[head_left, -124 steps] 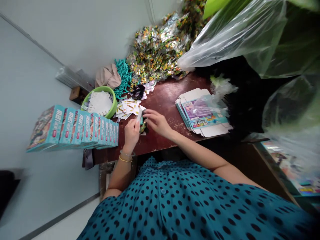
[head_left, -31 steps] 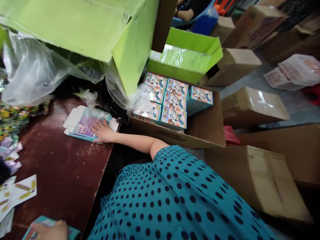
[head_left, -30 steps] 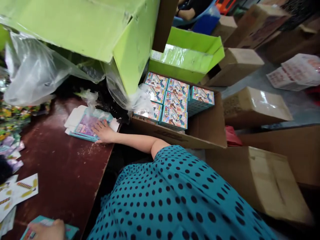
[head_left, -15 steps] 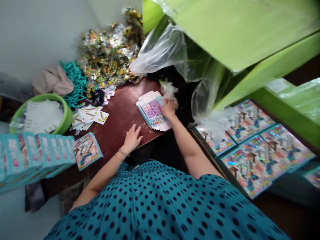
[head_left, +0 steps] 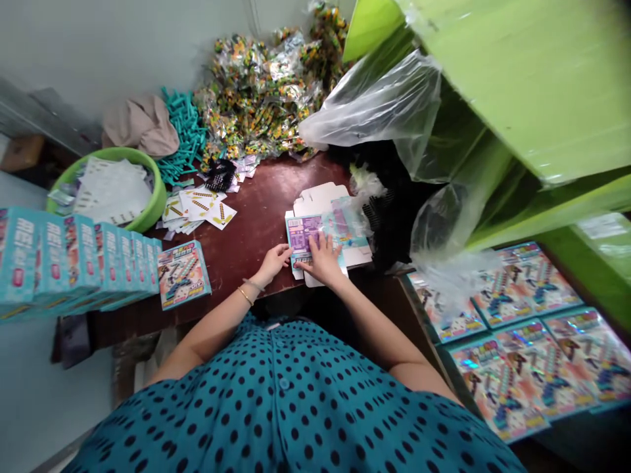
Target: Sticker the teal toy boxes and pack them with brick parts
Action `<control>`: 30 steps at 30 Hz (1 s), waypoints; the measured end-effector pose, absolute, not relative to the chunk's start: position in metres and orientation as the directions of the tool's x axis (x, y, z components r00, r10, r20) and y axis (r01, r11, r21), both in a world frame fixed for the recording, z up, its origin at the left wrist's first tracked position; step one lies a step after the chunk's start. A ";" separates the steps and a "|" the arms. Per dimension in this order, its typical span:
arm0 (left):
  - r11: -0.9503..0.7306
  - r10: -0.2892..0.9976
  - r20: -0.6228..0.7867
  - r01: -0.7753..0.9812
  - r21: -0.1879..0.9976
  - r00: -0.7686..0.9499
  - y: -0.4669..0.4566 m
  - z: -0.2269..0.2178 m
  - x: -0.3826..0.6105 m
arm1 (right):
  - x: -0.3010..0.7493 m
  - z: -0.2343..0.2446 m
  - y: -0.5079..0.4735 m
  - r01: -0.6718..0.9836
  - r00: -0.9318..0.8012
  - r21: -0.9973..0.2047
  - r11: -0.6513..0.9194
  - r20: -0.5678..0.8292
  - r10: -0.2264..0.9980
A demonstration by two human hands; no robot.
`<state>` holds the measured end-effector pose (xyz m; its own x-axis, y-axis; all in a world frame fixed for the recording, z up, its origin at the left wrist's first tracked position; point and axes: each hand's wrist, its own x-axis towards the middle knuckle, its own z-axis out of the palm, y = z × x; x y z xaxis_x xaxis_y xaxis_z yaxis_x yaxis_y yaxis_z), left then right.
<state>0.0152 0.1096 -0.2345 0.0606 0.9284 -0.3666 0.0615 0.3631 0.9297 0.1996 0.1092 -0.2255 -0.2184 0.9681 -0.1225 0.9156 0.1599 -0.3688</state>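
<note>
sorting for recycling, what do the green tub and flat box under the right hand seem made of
Green tub: probably plastic, semi-gloss, going by its smooth wall and rounded rim. Flat box: likely thin printed card, by its plain white edges; gloss hard to judge.

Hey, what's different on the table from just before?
The top flat box slid left, nearer the person, under the right hand. The left hand, resting on the table before, now has its fingers at that box's left edge. The folded box and green tub stayed put.
</note>
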 end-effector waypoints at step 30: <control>0.025 0.924 0.116 0.360 0.933 -0.364 0.018 -0.169 -0.121 | 0.080 -0.193 0.066 0.101 -0.294 -0.977 0.190 0.153 0.943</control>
<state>-0.1206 0.0184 -0.1688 -0.3638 0.9243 0.1157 0.3597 0.0249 0.9327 0.0799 0.0664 -0.1934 -0.2942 0.9434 0.1531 0.1010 0.1900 -0.9766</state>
